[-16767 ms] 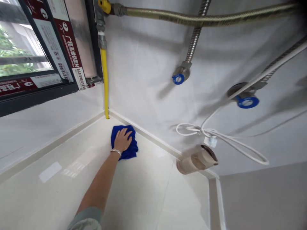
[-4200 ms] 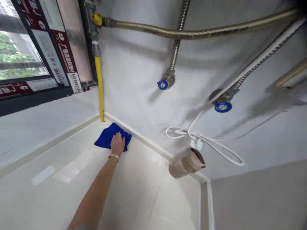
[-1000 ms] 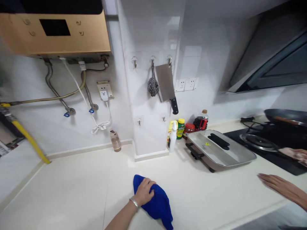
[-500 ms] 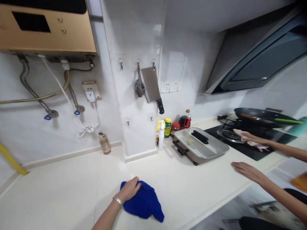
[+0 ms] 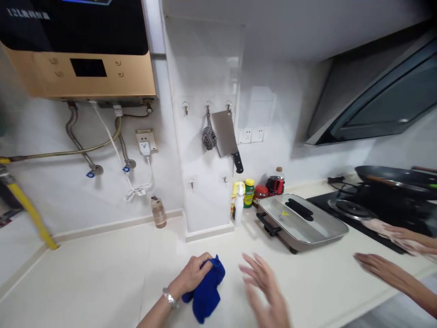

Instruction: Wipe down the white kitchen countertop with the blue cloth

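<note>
- Left hand [image 5: 193,275] grips a bunched blue cloth [image 5: 207,296] over the worktop [image 5: 85,273]; whether cloth and worktop touch is unclear.
- Right hand [image 5: 268,294], blurred, fingers spread, near the cloth.
- Lidded pan [image 5: 317,230] beyond.

left hand [image 5: 194,274]: 1 silver bracelet [image 5: 170,298] at wrist | right hand [image 5: 268,294]: blurred

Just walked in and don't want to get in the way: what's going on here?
The left hand grips a bunched blue cloth at the white counter; the right hand, blurred, is open beside it, holding nothing. Another person's hand holds a pale cloth on the black cooktop; their other hand lies on the counter. A lidded rectangular pan stands beside the cooktop.
</note>
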Available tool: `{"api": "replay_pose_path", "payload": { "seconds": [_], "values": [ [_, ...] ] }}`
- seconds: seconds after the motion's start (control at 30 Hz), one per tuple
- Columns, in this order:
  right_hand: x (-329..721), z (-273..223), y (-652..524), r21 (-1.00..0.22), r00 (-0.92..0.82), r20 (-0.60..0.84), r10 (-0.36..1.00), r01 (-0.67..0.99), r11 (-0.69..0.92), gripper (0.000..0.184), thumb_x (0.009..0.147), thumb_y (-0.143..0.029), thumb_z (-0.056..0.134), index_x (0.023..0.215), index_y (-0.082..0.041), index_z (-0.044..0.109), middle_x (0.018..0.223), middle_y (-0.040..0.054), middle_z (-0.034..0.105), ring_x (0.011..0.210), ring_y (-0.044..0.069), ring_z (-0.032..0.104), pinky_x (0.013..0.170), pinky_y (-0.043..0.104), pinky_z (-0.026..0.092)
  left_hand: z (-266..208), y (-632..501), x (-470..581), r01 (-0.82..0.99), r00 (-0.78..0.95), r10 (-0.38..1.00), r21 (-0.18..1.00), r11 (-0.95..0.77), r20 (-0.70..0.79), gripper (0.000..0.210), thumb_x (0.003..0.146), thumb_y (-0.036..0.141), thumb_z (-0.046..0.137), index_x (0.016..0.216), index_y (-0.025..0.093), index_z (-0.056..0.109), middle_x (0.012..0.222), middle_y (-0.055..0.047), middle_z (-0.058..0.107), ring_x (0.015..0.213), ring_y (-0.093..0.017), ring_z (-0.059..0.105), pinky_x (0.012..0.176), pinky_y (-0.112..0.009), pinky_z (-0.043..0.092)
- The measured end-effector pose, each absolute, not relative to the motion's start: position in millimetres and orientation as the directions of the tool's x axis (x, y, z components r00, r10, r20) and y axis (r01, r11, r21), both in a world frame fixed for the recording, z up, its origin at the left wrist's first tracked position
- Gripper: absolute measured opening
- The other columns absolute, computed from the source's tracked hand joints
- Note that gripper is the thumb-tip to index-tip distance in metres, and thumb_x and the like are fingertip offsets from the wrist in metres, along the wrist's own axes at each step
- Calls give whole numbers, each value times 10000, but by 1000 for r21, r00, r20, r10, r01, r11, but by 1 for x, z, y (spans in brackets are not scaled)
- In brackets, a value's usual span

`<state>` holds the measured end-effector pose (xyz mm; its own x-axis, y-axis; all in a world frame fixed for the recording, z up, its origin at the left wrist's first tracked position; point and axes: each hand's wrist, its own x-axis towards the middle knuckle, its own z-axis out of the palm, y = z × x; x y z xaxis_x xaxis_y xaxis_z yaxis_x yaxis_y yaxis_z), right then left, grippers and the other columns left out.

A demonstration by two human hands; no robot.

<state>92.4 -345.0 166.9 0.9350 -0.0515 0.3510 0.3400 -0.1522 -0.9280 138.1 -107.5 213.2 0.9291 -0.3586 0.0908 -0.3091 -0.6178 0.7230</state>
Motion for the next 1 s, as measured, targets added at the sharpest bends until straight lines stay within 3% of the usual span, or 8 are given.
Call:
{"api": "replay_pose_path", "payload": {
  "seconds": [0.1,0.2,0.3,0.43,0.53,0.7,0.83,1.0],
  "values": [
    [106,149,-312,-971,954,204,218,226,-78,781,785,-581,676,1455,-276,414,1443,108,526,1338,308,493,1133,490,418,223,-116,132,-343,896,-439,734,-586,68,403,974,509,347,898,238,635,782,39,631,737,-128,560,752,-258,419],
    [119,140,-295,-993,910,109,401,113,14,523,817,-613,615,1115,-187,672,1044,82,709,986,269,650,902,409,532,224,-116,132,-329,886,-463,746,-579,31,361,959,476,387,897,231,646,802,29,657,758,-133,573,766,-259,420],
    [127,150,-294,-988,902,149,405,153,22,401,853,-550,570,888,-177,711,817,39,692,806,229,624,764,357,506,220,-105,135,-283,893,-450,772,-569,-4,231,875,391,538,1019,226,610,816,41,664,740,-125,560,711,-239,427],
    [142,185,-307,-959,880,268,391,283,22,275,827,-346,545,974,-214,735,862,19,710,843,226,633,811,345,499,213,-87,140,-255,904,-423,717,-649,-62,282,744,328,668,997,219,607,730,75,637,673,-119,539,629,-222,415],
    [161,211,-318,-938,881,333,336,346,22,331,831,-325,534,1083,-221,721,941,18,729,870,222,649,843,341,512,220,-82,153,-298,922,-388,638,-710,-2,141,799,341,599,781,207,636,720,44,662,690,-144,580,664,-246,431],
    [190,224,-341,-912,880,376,291,406,-51,393,887,-419,544,1176,-195,689,1064,56,737,950,241,669,890,355,530,242,-84,182,-361,932,-311,543,-758,185,272,903,306,462,1064,270,678,1066,-11,733,1002,-208,644,902,-313,452],
    [177,159,-351,-850,841,414,348,494,-184,410,937,-433,490,1249,-223,654,1247,102,687,1186,264,624,1062,408,482,213,-75,170,-385,920,-365,493,-780,141,367,857,180,499,1170,284,659,1214,-31,706,1148,-221,614,1021,-340,420],
    [117,29,-354,-624,674,493,550,714,-317,363,923,-356,509,1248,-272,645,1222,105,700,1183,255,639,1038,494,520,127,-49,103,-360,885,-453,458,-813,-110,406,698,53,550,988,282,719,1012,-3,750,937,-194,683,847,-284,506]
  ]
}}
